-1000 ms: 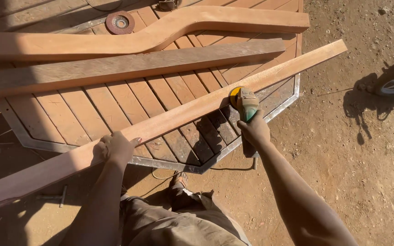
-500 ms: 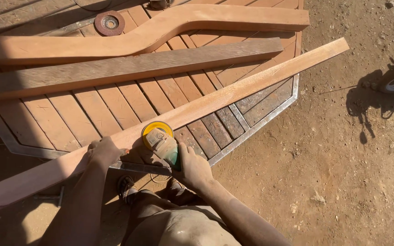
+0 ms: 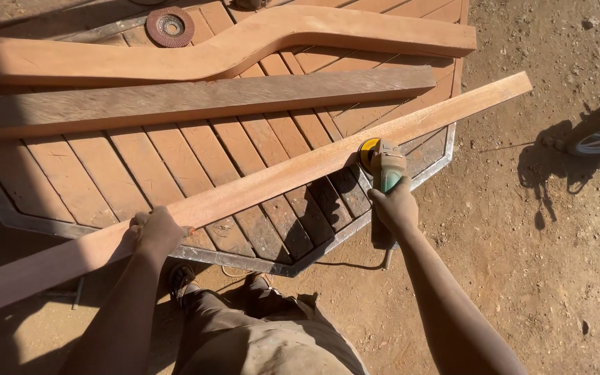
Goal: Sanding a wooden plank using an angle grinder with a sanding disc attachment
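The plank (image 3: pixel 265 184) is a long, straight strip of pale reddish-brown wood with a smooth face and square ends; it lies diagonally across the slatted panel (image 3: pixel 92 173), rising from lower left to upper right. The left hand (image 3: pixel 155 232) presses down on the plank near its lower end, fingers curled over the edge. The right hand (image 3: pixel 395 207) is wrapped closed around the green body of the grinder (image 3: pixel 382 167), whose yellow-guarded disc touches the plank's near edge at mid-length. The panel consists of parallel wooden slats in a grey metal frame. Beyond the plank lie a rough, darker board (image 3: pixel 196 97), a smooth curved beam (image 3: pixel 244 45) and a round flap disc (image 3: pixel 170 26). The ground is dry dirt.
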